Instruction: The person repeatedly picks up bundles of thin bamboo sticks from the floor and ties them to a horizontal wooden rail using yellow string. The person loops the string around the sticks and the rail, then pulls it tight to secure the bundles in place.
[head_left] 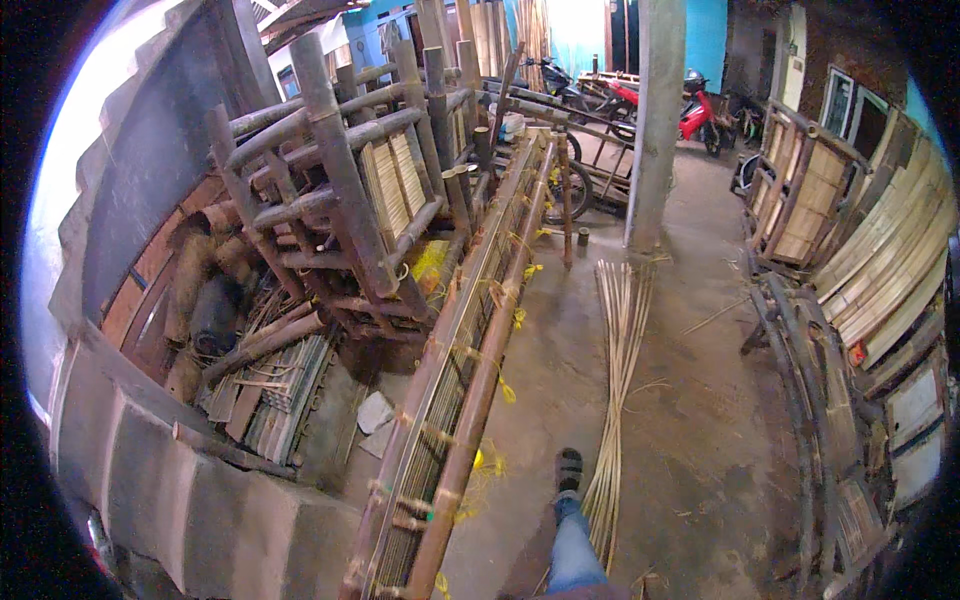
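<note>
Neither of my hands shows in the head view. My leg in blue jeans, with a dark striped sandal (569, 470) on the foot, comes in from the lower edge. Just right of it, a bundle of long thin bamboo strips (617, 370) lies along the floor. To the left runs a long bamboo frame (470, 410), two thick poles joined by short crosspieces, with thin slats between them. Yellow ties (506, 388) hang from its right pole.
Stacked bamboo chair frames (345, 190) rise at the left, behind a low concrete wall (200, 500). A concrete pillar (655, 130) stands ahead, with a red motorbike (698, 118) beyond. Bamboo panels (805, 190) and curved dark poles (800, 400) line the right side.
</note>
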